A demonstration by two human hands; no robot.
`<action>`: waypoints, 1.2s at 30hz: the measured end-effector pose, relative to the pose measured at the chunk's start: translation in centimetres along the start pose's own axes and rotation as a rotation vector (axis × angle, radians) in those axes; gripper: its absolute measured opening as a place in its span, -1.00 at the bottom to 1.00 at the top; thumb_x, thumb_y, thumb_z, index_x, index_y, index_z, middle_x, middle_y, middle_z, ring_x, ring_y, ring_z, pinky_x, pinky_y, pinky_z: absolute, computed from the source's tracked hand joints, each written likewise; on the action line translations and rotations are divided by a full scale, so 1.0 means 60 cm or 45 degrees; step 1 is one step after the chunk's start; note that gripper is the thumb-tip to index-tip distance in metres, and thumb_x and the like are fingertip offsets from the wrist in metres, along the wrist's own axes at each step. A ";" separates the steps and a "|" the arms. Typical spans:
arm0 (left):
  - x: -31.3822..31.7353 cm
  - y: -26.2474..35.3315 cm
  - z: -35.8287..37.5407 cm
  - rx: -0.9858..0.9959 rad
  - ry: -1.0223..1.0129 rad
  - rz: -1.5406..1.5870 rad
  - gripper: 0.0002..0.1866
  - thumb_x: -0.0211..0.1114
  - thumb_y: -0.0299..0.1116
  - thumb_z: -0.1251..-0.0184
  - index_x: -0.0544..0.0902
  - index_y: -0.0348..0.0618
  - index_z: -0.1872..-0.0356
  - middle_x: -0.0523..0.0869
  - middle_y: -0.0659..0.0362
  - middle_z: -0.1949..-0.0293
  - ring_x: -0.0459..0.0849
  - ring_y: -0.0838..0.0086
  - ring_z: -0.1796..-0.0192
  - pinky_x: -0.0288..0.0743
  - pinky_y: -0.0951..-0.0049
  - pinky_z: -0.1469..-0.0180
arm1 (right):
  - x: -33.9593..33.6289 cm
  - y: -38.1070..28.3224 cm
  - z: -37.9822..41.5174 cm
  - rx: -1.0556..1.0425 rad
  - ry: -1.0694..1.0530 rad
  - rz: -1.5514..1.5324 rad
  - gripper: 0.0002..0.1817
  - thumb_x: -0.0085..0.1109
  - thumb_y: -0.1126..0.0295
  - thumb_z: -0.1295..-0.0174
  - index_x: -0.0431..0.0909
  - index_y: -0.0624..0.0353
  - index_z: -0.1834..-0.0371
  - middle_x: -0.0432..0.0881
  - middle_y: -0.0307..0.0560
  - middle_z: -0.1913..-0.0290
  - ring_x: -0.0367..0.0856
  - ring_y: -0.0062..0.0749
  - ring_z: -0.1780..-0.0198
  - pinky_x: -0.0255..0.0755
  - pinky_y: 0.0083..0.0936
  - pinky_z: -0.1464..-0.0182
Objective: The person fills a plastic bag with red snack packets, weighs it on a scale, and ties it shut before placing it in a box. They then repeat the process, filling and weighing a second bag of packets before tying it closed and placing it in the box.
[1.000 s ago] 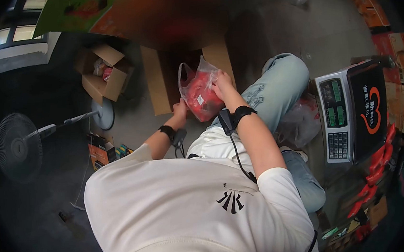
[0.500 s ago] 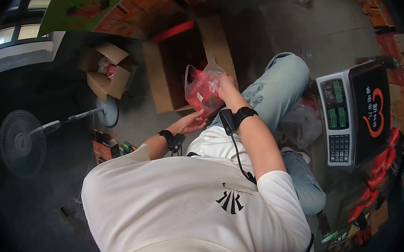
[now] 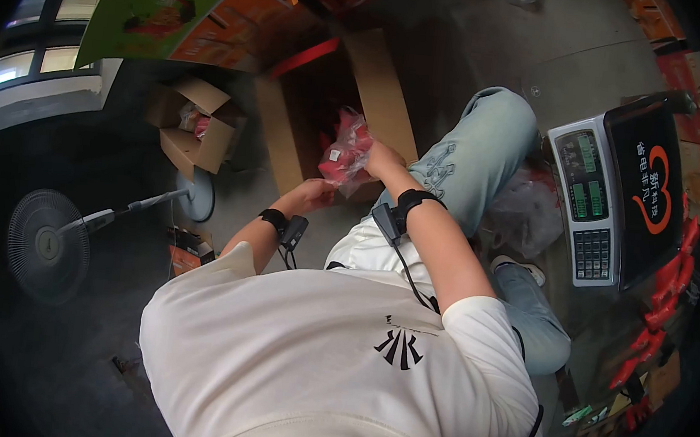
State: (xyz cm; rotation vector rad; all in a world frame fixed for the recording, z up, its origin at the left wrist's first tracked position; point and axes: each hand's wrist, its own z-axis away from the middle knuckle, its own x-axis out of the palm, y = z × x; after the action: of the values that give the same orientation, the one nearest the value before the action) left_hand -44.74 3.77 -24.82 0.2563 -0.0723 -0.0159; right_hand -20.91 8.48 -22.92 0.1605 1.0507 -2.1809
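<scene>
A clear plastic bag [image 3: 347, 153] with red packets inside is held in front of me, over the near side of a large open cardboard box [image 3: 384, 97]. My right hand [image 3: 384, 163] is closed on the bag's right side. At its lower left edge, the curled fingers of my left hand [image 3: 309, 195] pinch the plastic. A small white label shows on the red contents. Dark shadow fills the box, with some red visible inside behind the bag.
A digital scale [image 3: 610, 191] stands at right beside another plastic bag [image 3: 524, 213]. To the left are a smaller open carton [image 3: 199, 135] and a standing fan [image 3: 50, 244]. Printed boxes [image 3: 234, 25] stand behind the large carton. Red packets [image 3: 667, 288] lie at far right.
The bag's loose upper part has been gathered in, so it looks smaller and more bunched around its contents. My left hand has shifted slightly left and up.
</scene>
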 end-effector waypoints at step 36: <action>0.600 0.237 0.434 1.291 -1.608 -2.095 -0.83 0.18 -0.47 -0.30 0.58 -0.21 0.11 0.65 0.13 0.16 0.62 0.38 0.13 0.48 0.38 0.02 | -0.280 0.196 0.476 -0.684 0.476 -1.396 -0.57 -0.04 0.70 -0.19 0.45 0.18 -0.14 0.58 -0.14 0.01 0.52 -0.52 -0.03 0.39 -0.53 -0.10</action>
State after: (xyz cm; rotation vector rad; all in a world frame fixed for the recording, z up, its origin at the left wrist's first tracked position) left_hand -10.63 10.04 6.41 1.2297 -1.1272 -1.8307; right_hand 4.32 -8.19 -5.00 -0.3585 2.2864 -2.6981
